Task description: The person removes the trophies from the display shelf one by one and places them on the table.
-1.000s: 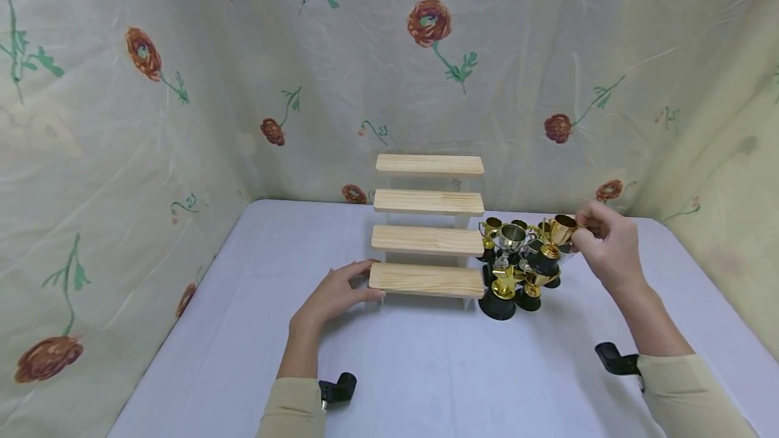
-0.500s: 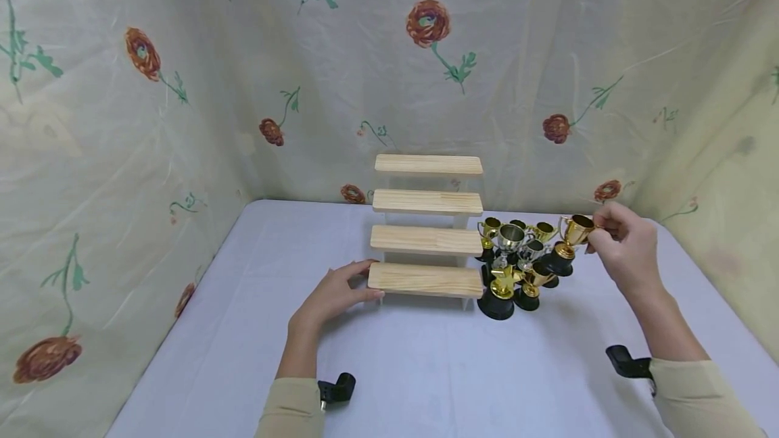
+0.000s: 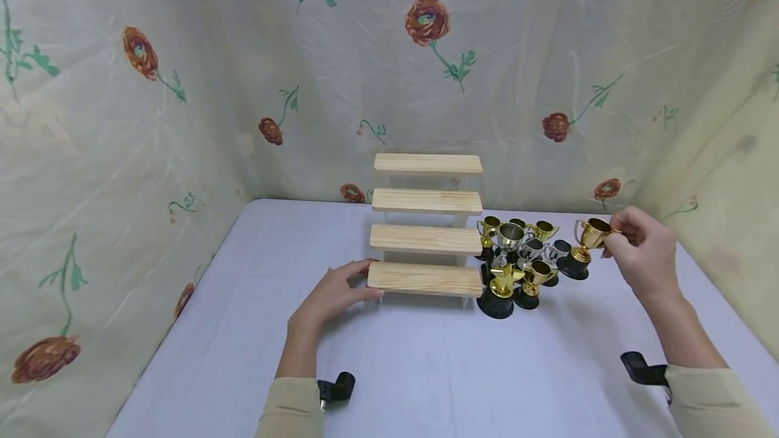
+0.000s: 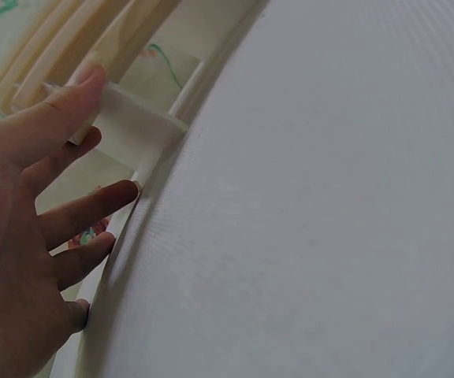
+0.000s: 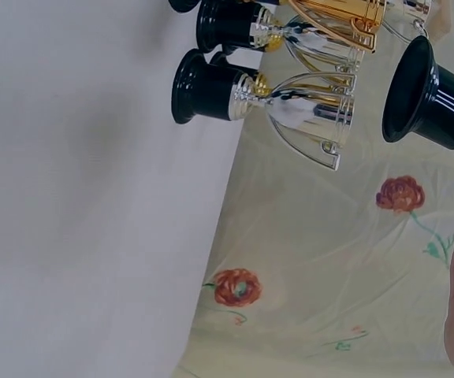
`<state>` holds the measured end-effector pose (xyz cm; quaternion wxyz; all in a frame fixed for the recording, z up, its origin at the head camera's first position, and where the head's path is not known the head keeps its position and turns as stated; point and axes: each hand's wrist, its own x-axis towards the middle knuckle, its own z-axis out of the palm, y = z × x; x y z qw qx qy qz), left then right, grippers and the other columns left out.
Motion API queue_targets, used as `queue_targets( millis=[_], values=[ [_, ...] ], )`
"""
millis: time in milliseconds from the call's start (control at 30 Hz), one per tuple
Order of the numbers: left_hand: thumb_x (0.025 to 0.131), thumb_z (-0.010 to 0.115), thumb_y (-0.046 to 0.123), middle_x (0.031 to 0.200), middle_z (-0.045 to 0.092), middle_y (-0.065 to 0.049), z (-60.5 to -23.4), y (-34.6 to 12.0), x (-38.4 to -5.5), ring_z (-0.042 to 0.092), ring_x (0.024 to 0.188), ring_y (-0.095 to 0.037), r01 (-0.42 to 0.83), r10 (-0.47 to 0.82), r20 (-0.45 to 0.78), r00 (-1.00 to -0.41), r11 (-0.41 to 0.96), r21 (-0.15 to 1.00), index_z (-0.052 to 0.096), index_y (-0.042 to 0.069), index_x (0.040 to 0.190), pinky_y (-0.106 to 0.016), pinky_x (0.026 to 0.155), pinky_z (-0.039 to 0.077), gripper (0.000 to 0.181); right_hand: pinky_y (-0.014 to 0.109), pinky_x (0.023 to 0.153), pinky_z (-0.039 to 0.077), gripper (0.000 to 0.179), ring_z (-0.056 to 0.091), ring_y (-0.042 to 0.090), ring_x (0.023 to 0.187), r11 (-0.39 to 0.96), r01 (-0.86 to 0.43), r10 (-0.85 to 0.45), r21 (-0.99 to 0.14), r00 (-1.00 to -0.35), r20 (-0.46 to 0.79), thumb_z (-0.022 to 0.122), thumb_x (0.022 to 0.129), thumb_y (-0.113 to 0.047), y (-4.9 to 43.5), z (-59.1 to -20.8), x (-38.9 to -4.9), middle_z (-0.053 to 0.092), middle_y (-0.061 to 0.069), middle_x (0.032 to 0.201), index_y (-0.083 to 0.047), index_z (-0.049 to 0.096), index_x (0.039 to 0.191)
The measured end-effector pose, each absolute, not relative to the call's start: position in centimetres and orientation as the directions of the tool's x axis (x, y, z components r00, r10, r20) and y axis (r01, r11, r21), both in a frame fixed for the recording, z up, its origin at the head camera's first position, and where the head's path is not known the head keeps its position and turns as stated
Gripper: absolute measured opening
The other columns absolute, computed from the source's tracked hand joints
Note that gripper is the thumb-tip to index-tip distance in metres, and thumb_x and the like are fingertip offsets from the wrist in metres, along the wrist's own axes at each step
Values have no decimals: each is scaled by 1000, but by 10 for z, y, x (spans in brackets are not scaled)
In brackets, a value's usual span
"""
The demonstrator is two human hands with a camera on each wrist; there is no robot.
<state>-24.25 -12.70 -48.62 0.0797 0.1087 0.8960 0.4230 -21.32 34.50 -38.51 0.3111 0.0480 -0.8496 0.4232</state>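
Observation:
My right hand [image 3: 646, 255] pinches a small gold trophy cup [image 3: 592, 234] by its handle. This cup hangs slightly tilted above the table; in the right wrist view its black base [image 5: 432, 94] shows. To its left stand several gold and silver trophies [image 3: 510, 238] on black bases, closely grouped, with a gold star trophy [image 3: 502, 282] in front. My left hand [image 3: 335, 293] holds the left end of the lowest step of a four-tier wooden display stand [image 3: 426, 278]. In the left wrist view the thumb [image 4: 85, 90] lies against the plank's edge.
A white cloth covers the table [image 3: 402, 363]. Flower-patterned curtain [image 3: 499, 86] closes in the back and both sides. The trophies crowd against the right side of the stand.
My right hand has carried the gold trophy rightward, away from the group, uncovering silver and gold cups behind it. The left hand stays at the stand.

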Motion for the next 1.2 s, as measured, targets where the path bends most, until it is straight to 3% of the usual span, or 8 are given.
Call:
queue_targets(
  millis=[700, 1200],
  values=[
    [78, 74, 63, 150, 51, 6, -488, -127, -243, 37, 148, -21, 122, 259, -59, -964, 629, 768, 53, 34, 143, -54, 127, 5, 74, 10, 46, 47, 10, 56, 1, 46, 651, -312, 195, -692, -812, 550, 50, 82, 6, 356, -399, -210, 57, -25, 63, -1, 54, 76],
    [77, 76, 58, 150, 52, 7, -486, -125, -241, 38, 147, -19, 115, 244, -52, -968, 621, 775, 56, 35, 140, -56, 127, 4, 70, 15, 48, 48, 10, 59, 7, 51, 694, -278, 95, -664, -879, 467, 54, 83, 6, 357, -423, -205, 60, -15, 66, -3, 59, 86]
  ],
)
